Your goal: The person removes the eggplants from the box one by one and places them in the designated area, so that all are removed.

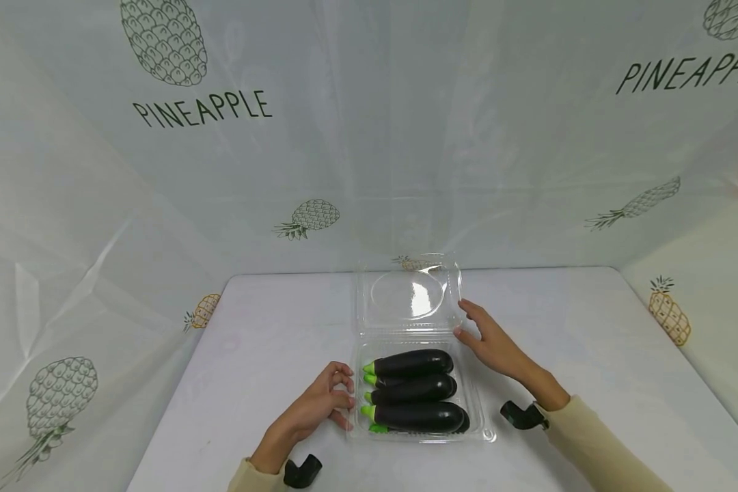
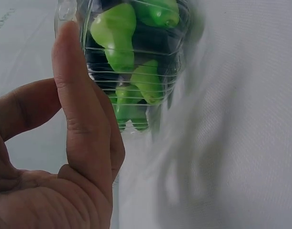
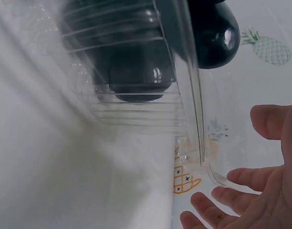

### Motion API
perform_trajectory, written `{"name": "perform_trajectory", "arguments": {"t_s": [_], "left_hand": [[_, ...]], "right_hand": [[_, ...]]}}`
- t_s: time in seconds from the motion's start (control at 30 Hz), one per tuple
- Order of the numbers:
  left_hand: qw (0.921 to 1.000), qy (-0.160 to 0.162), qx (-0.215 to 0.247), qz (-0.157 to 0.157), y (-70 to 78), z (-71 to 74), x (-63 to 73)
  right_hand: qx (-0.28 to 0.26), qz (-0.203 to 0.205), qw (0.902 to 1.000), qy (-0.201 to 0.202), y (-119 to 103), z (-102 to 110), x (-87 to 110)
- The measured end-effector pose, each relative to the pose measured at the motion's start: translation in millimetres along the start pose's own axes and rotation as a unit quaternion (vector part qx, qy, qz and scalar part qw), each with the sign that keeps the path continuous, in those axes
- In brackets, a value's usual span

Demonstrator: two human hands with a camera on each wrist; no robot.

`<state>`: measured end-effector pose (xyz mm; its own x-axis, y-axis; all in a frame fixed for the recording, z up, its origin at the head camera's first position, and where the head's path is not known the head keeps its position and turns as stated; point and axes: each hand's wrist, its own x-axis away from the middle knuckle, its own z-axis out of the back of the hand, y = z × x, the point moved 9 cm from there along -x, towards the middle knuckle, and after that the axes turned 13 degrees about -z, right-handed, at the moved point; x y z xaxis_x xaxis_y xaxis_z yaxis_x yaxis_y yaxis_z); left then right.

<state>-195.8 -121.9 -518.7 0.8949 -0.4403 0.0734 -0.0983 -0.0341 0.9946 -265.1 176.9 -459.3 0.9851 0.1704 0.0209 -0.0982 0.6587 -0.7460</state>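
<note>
A clear plastic clamshell box [image 1: 476, 403] stands with its lid [image 1: 378, 318] raised at the back. Several dark eggplants [image 1: 415, 389] with green stem ends lie in its base, stems to the left. At the base's left side is my left hand [image 1: 313, 406], its fingers loosely bent by the wall; in the left wrist view a fingertip [image 2: 67, 36] meets the rim. My right hand [image 1: 498, 345] reaches the lid's right edge with fingers extended. Seen from the right wrist, its fingers [image 3: 250, 179] are spread near the lid's edge, and contact is hard to tell.
The box rests on a white table [image 1: 270, 328], whose far edge is close behind the lid. A pale sheet printed with pineapples [image 1: 307, 215] hangs behind and at both sides. Black devices [image 1: 523, 415] are worn at the wrists.
</note>
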Motion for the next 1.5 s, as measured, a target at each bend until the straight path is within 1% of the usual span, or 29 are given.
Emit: {"name": "perform_trajectory", "arguments": {"t_s": [0.17,0.27,0.37,0.47,0.57,0.63,0.7,0.83,0.9,0.97,1.1,1.2,1.3,1.5], "left_hand": [[1.0000,0.000,0.008,0.004,-0.7,-1.0,-0.5],[0.9999,-0.001,0.015,0.005,-1.9,-1.5,-1.1],[0.9999,-0.001,0.012,0.004,-2.7,-0.9,-2.1],[1.0000,0.003,0.005,0.003,-3.6,0.9,-4.1],[1.0000,0.006,0.003,0.002,-4.2,1.6,-6.7],[1.0000,0.007,0.005,0.002,-4.6,1.3,-8.0],[0.9999,0.006,0.008,0.001,-4.9,0.5,-8.9],[0.9999,0.004,0.012,-0.001,-5.4,-0.2,-9.8],[0.9999,0.004,0.013,-0.001,-5.5,0.2,-10.4],[0.9999,0.004,0.014,-0.001,-6.1,0.9,-11.2],[0.9999,0.002,0.015,-0.001,-6.5,1.4,-12.5],[0.9999,-0.001,0.016,-0.002,-5.7,1.3,-12.8],[0.9999,-0.004,0.016,-0.003,-5.1,0.9,-13.0],[0.9998,-0.004,0.017,-0.004,-5.6,1.0,-12.9]], "right_hand": [[0.008,-0.017,0.9998,-0.008,2,-3,3.4],[0.014,-0.034,0.9991,-0.020,6,-6,4.7],[0.019,-0.041,0.9985,-0.033,10,-9,4.6],[0.020,-0.036,0.9983,-0.040,13,-11,2.8],[0.026,-0.026,0.9986,-0.039,13,-13,0.1],[0.040,-0.019,0.9985,-0.032,13,-13,-1.1],[0.060,-0.010,0.9980,-0.016,9,-11,-0.7],[0.101,0.028,0.9940,0.031,-6,-4,5.7],[0.107,0.059,0.9914,0.048,-18,-1,11.5],[0.110,0.097,0.9878,0.053,-31,1,18.4],[0.126,0.174,0.9760,0.035,-54,-3,33.3],[0.144,0.219,0.9651,0.013,-65,-9,41.9],[0.154,0.248,0.9565,-0.001,-72,-12,47.5],[0.177,0.285,0.9420,-0.011,-74,-18,51.3]]}}
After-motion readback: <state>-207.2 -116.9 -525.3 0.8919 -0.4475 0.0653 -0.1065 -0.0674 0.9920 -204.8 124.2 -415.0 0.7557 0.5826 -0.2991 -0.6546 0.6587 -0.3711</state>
